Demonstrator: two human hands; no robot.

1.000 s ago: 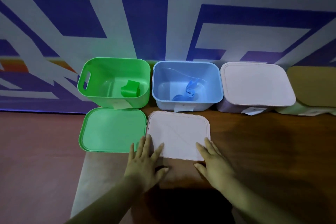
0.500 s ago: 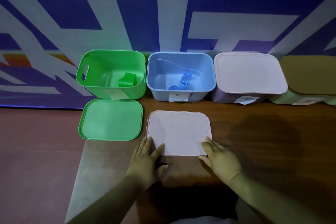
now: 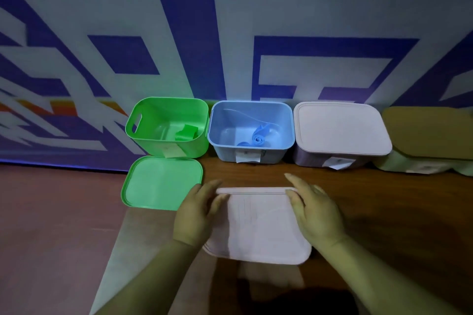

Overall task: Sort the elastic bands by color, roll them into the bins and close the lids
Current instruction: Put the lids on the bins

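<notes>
A pale pink lid is raised off the table, gripped on its left side by my left hand and on its right side by my right hand. Behind it stands the uncovered blue bin with a rolled blue band inside. To its left the uncovered green bin holds a folded green band. The green lid lies flat in front of the green bin.
A pink bin with its lid on stands right of the blue bin, and a yellowish covered bin at the far right. All bins line the blue-and-white wall. The brown table ends at its left edge near the green lid.
Both hands moved from the lid's near edge to its sides and lifted it off the table toward me. The camera view shifted down.
</notes>
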